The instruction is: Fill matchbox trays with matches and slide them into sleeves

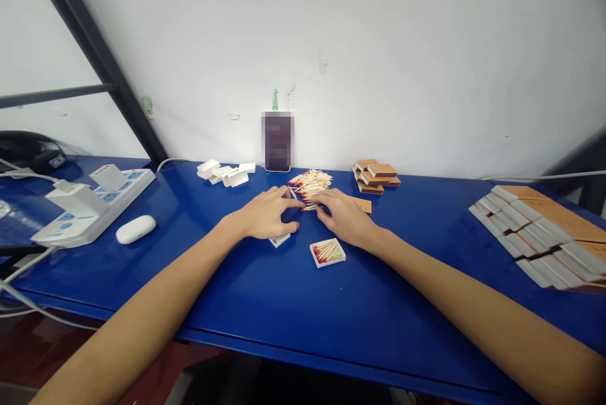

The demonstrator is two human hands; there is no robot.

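Note:
A loose heap of red-tipped matches [310, 182] lies on the blue table [293, 304] near the wall. My left hand [267, 212] and my right hand [344, 217] meet at the heap's near edge, fingers pinched together on a few matches. A small white tray [327, 252] partly filled with matches sits just below my right hand. Another white tray [279, 240] peeks out under my left hand. A brown matchbox sleeve [362, 205] lies beside my right hand.
Empty white trays [226, 173] sit at the back left, brown sleeves [376, 176] at the back right. Rows of finished matchboxes [544, 231] fill the right side. A power strip [89, 203], a white earbud case [136, 229] and a phone [277, 141] against the wall are also here.

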